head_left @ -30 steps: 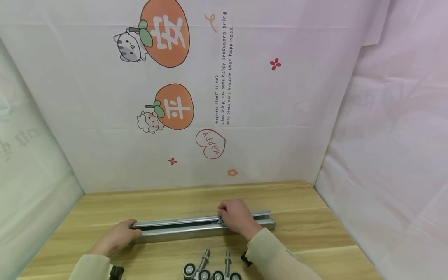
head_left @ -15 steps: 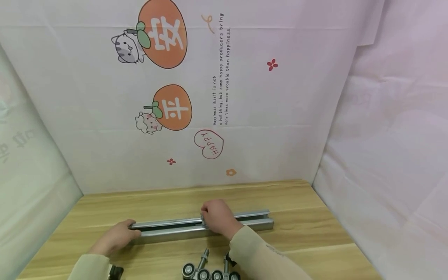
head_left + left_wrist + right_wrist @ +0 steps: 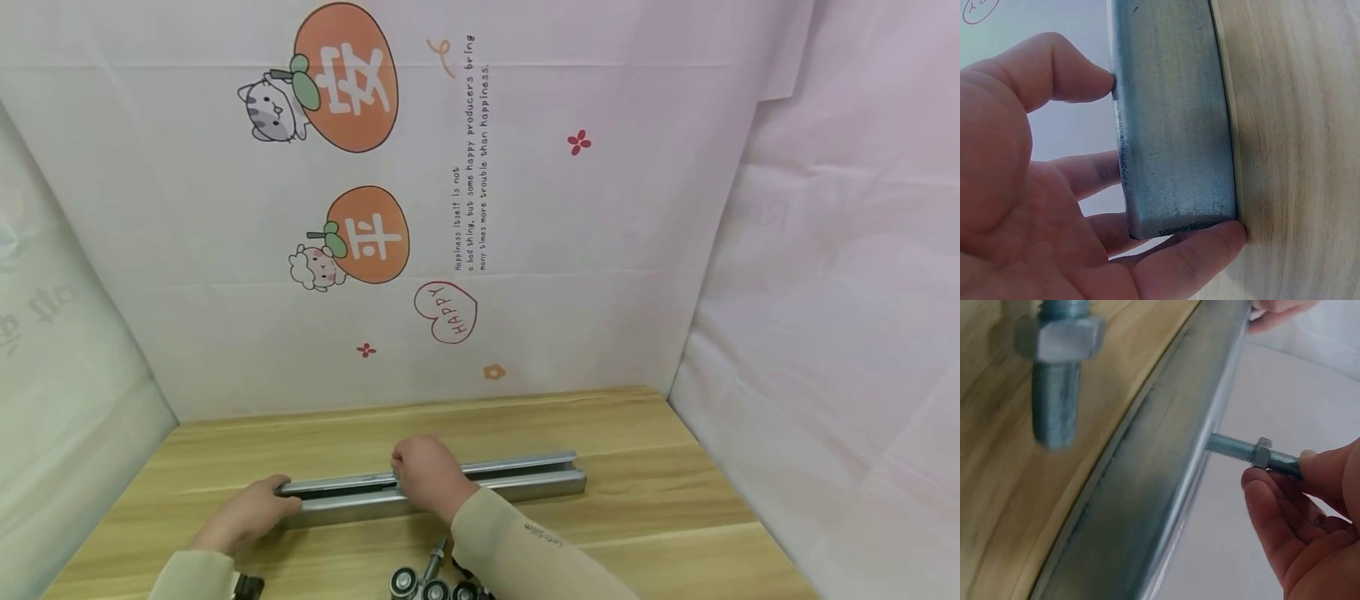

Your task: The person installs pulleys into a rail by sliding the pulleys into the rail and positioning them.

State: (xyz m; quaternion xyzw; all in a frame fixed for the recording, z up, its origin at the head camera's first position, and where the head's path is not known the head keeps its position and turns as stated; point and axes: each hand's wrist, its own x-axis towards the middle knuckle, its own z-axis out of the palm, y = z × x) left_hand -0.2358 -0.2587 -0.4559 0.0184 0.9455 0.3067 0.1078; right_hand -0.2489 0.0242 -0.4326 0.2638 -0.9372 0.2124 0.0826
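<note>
The left hand [image 3: 1054, 212] held a metal rail [image 3: 1172, 125], thumb at one edge, one finger across the end; how the fingers behind touched it was hard to tell. The rail lay against a wood-grained bench [image 3: 1297, 137].

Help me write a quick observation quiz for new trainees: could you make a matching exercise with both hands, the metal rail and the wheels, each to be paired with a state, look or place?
Column one
1. Left hand
2. Rail
3. Wheels
4. Right hand

Column two
A. Pinching a bolt near its end
B. Round, near the bottom edge of the head view
C. Gripping one end of a long metal piece
D. Long and silver, lying on the wooden table

Right pairs: 1-C, 2-D, 3-B, 4-A.
</note>
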